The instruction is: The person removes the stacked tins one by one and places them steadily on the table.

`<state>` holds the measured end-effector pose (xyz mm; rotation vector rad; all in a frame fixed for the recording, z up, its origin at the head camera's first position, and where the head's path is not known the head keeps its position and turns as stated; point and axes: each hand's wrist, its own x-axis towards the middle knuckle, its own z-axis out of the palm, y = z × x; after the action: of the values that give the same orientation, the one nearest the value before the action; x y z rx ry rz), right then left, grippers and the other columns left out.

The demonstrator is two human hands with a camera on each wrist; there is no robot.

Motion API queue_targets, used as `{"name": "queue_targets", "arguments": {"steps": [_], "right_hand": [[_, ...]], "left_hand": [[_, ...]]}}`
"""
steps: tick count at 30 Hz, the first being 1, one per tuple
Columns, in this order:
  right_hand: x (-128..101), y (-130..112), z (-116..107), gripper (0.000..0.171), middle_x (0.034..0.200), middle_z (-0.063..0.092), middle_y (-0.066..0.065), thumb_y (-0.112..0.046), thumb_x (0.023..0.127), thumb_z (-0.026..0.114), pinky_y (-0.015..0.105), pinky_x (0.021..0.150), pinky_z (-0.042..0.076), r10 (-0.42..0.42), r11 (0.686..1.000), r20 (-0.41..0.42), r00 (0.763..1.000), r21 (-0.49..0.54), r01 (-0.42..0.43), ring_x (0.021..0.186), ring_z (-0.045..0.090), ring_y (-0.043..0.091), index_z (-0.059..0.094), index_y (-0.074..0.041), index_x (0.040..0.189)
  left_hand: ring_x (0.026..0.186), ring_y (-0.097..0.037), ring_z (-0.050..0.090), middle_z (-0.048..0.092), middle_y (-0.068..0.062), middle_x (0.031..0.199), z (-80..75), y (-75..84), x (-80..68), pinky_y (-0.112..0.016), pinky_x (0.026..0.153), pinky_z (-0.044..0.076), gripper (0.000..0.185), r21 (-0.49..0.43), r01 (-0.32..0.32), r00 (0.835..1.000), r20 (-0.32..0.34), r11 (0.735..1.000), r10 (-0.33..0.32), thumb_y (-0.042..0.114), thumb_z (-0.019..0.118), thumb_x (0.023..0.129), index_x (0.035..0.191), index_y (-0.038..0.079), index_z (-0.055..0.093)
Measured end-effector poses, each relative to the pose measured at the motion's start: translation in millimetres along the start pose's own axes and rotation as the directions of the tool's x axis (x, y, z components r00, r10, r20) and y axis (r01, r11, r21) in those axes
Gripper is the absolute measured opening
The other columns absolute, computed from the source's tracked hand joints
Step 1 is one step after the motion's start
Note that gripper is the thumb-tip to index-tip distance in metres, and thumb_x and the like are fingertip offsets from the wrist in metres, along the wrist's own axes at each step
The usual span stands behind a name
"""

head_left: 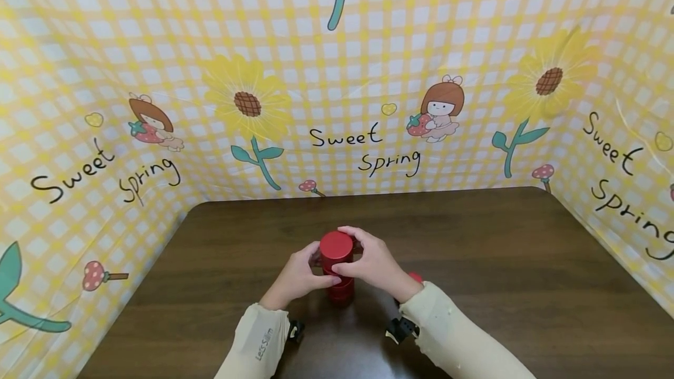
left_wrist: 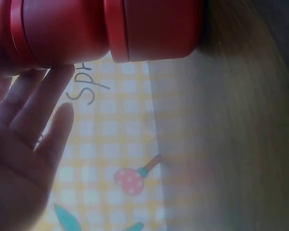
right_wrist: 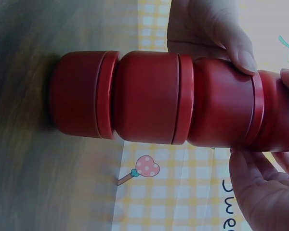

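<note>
Several red round tins (right_wrist: 147,96) with lids stand in an upright column on the dark table. My right hand (head_left: 376,259) holds the top tin (head_left: 337,244), its thumb across the front and fingers round the far right side. Just below, my left hand (head_left: 297,274) grips the column near the second tin from the top (right_wrist: 221,101), thumb in front. In the left wrist view, the fingers of that hand (left_wrist: 26,130) lie along the side of an upper tin (left_wrist: 65,31). The lower tins stand free of both hands.
A red object (head_left: 416,277) shows partly behind the right wrist, mostly hidden. The brown wooden table (head_left: 237,233) has a yellow checked cloth (head_left: 337,75) hanging round its back and sides. Each wrist wears a small black camera mount.
</note>
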<state>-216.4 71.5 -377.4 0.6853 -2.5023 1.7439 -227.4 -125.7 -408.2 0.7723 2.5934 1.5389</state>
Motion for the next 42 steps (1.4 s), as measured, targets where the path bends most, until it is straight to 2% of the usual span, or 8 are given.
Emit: {"name": "queue_targets", "arguments": {"steps": [8,12,18,22,35,42], "right_hand": [[-1,0,-10,0.061,0.117,0.062,0.014,-0.013,0.078,0.079,0.034,0.08,0.053,-0.058,0.998,-0.013,0.998,-0.024,0.057,0.098,0.06,0.025,0.052,0.001,0.132],[-1,0,-16,0.061,0.118,0.062,0.015,-0.012,0.077,0.079,0.036,0.08,0.053,-0.105,0.992,-0.007,0.994,-0.069,0.104,0.097,0.06,0.025,0.052,0.003,0.13],[-6,3,-27,0.061,0.117,0.062,0.016,-0.009,0.075,0.081,0.035,0.081,0.052,-0.15,0.981,-0.028,0.988,-0.125,0.146,0.095,0.061,0.025,0.054,0.003,0.128],[-8,7,-33,0.062,0.116,0.062,0.015,-0.009,0.074,0.082,0.042,0.082,0.052,-0.133,0.983,-0.048,0.99,-0.135,0.126,0.095,0.061,0.026,0.054,0.003,0.128],[-15,13,-47,0.062,0.115,0.063,0.013,-0.01,0.074,0.081,0.042,0.082,0.052,-0.079,0.983,-0.066,0.995,-0.173,0.067,0.097,0.061,0.025,0.054,0.001,0.129],[-17,17,-52,0.062,0.117,0.062,0.013,-0.009,0.074,0.082,0.039,0.083,0.052,-0.086,0.977,-0.059,0.994,-0.202,0.073,0.097,0.062,0.024,0.054,0.0,0.129]], "left_hand": [[0.104,-0.032,0.063,0.062,-0.019,0.116,0.0,2.7,-0.2,-0.046,0.089,0.049,0.058,-0.017,0.011,1.0,0.002,1.0,-0.011,0.012,0.081,0.077,0.125,-0.005,0.053],[0.106,-0.034,0.062,0.06,-0.021,0.12,-0.4,2.7,-0.8,-0.045,0.089,0.049,0.059,-0.036,0.026,1.0,0.005,0.999,-0.026,0.009,0.081,0.077,0.126,-0.006,0.051],[0.104,-0.032,0.063,0.063,-0.017,0.115,-0.1,-1.5,-0.8,-0.043,0.088,0.05,0.054,-0.036,0.044,0.999,0.007,0.998,-0.044,0.012,0.081,0.077,0.121,-0.003,0.054],[0.102,-0.031,0.064,0.064,-0.016,0.112,-0.9,-3.3,-1.4,-0.041,0.088,0.05,0.053,-0.035,0.044,0.999,0.01,0.998,-0.044,0.013,0.081,0.077,0.12,-0.003,0.054],[0.104,-0.031,0.063,0.064,-0.016,0.113,1.2,0.1,-0.9,-0.044,0.088,0.05,0.055,-0.052,0.056,0.998,-0.002,0.997,-0.056,0.01,0.081,0.076,0.122,-0.003,0.054],[0.103,-0.031,0.063,0.064,-0.016,0.114,0.9,0.3,-0.6,-0.046,0.088,0.049,0.055,-0.048,0.055,0.998,-0.01,0.997,-0.056,0.01,0.081,0.076,0.123,-0.002,0.054]]}}
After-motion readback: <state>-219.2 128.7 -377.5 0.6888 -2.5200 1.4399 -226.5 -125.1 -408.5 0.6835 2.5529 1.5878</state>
